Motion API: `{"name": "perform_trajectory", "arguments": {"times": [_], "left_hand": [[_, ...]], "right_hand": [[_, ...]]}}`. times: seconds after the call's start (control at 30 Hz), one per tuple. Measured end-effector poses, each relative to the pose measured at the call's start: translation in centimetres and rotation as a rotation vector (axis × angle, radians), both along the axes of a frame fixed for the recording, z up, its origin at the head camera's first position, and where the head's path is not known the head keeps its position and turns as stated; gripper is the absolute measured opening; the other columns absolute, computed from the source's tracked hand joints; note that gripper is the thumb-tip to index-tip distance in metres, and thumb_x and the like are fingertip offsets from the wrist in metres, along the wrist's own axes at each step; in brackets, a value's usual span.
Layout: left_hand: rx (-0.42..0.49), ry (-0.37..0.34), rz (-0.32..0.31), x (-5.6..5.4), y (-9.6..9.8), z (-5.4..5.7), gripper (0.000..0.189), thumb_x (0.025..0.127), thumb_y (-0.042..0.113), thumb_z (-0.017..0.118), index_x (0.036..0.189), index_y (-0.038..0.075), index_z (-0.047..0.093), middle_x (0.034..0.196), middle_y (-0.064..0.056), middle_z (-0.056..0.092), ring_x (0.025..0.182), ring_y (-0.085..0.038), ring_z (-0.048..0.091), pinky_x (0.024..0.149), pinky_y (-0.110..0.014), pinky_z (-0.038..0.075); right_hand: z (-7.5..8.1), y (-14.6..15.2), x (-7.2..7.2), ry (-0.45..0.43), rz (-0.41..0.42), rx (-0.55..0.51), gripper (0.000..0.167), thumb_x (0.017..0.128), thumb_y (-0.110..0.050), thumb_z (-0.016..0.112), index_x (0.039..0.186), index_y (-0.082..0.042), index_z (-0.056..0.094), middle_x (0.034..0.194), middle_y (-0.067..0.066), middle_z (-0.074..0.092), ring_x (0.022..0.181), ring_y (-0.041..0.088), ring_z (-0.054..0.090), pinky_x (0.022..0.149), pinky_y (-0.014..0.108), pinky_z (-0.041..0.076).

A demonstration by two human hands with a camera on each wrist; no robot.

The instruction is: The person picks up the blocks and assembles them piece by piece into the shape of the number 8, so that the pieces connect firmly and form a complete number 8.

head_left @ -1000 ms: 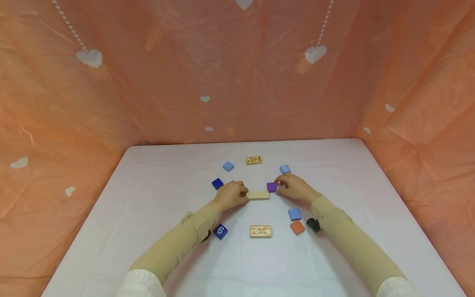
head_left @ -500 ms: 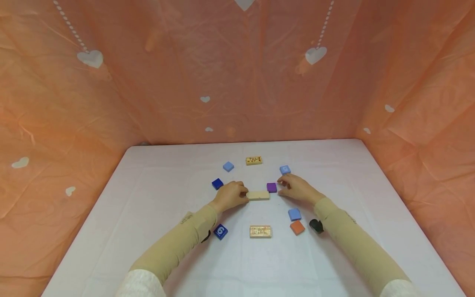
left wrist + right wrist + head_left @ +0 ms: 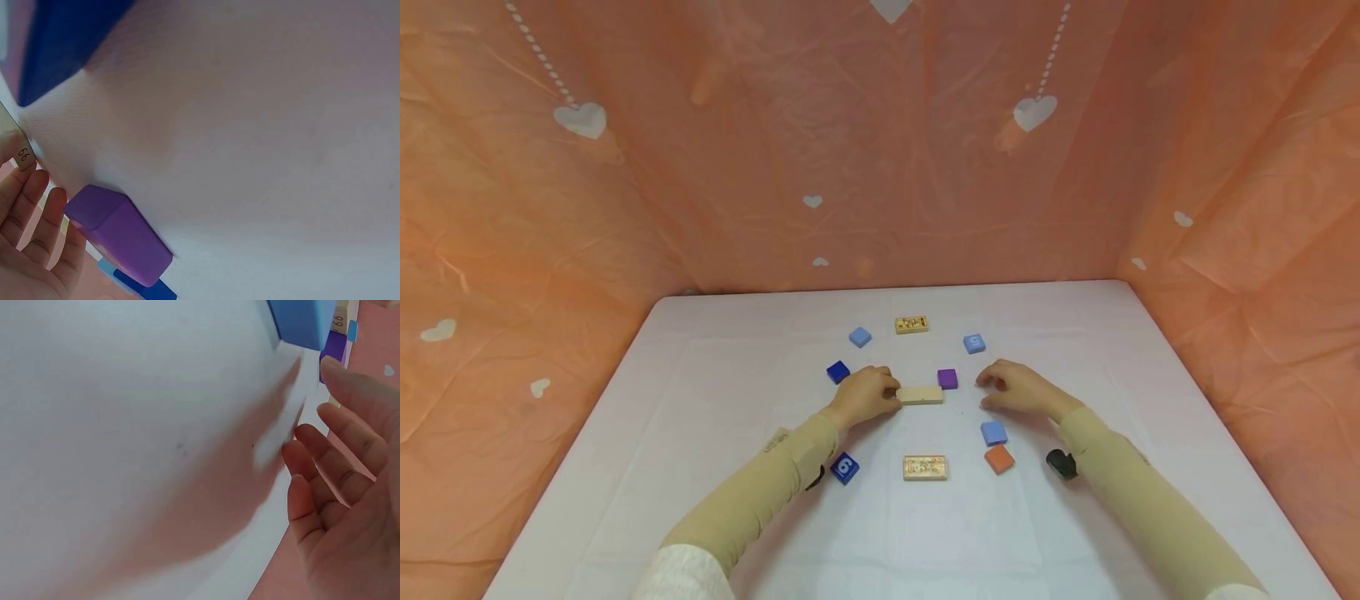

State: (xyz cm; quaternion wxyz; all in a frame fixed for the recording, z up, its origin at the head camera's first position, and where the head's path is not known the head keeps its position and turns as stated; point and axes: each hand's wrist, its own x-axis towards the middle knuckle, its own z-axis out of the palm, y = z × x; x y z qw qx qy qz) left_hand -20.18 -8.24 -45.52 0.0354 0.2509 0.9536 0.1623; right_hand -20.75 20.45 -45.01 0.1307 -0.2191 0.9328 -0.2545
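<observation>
In the head view my left hand (image 3: pixel 867 394) pinches the left end of a cream wooden block (image 3: pixel 921 396), which lies flat on the table. The left wrist view shows "66" written on this block's end (image 3: pixel 24 154), between thumb and fingers. A small purple square tile (image 3: pixel 947 379) sits at the block's far right corner. To the right of the tile, my right hand (image 3: pixel 1018 388) holds nothing. Its fingers (image 3: pixel 353 434) are loosely bent and spread from the thumb in the right wrist view, over the white tabletop.
Light blue tiles (image 3: pixel 994 432) and dark blue tiles (image 3: pixel 845 468) lie scattered around, with an orange tile (image 3: pixel 999 459) at the right. Two patterned wooden blocks lie in front (image 3: pixel 925 467) and behind (image 3: pixel 912 324). Orange curtains (image 3: pixel 880 167) surround the white table (image 3: pixel 715 350).
My right hand has drawn away to the right from the purple tile, which stays beside the cream block. The left hand keeps its place on the block.
</observation>
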Motion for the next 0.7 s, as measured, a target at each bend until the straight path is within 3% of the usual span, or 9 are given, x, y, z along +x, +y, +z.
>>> {"name": "perform_trajectory", "arguments": {"times": [0.3, 0.7], "left_hand": [[0.006, -0.023, 0.015, 0.0, 0.0, 0.0, 0.029, 0.079, 0.026, 0.072, 0.104, 0.01, 0.071, 0.083, 0.002, 0.062, 0.071, -0.009, 0.046, 0.066, -0.022, 0.041], [-0.031, 0.006, 0.005, -0.2, 0.1, -0.4, 0.03, 0.078, 0.029, 0.073, 0.103, 0.012, 0.07, 0.084, 0.003, 0.061, 0.073, -0.009, 0.048, 0.065, -0.022, 0.042]], "right_hand": [[0.5, 1.1, 1.0, -0.049, -0.017, 0.002, 0.035, 0.081, -0.022, 0.07, 0.111, -0.005, 0.062, 0.107, 0.009, 0.061, 0.099, 0.025, 0.054, 0.092, 0.046, 0.045], [0.4, 1.8, 1.2, 0.022, -0.023, -0.014, 0.035, 0.087, -0.024, 0.064, 0.114, -0.004, 0.061, 0.112, 0.013, 0.061, 0.105, 0.03, 0.056, 0.094, 0.048, 0.044]]}}
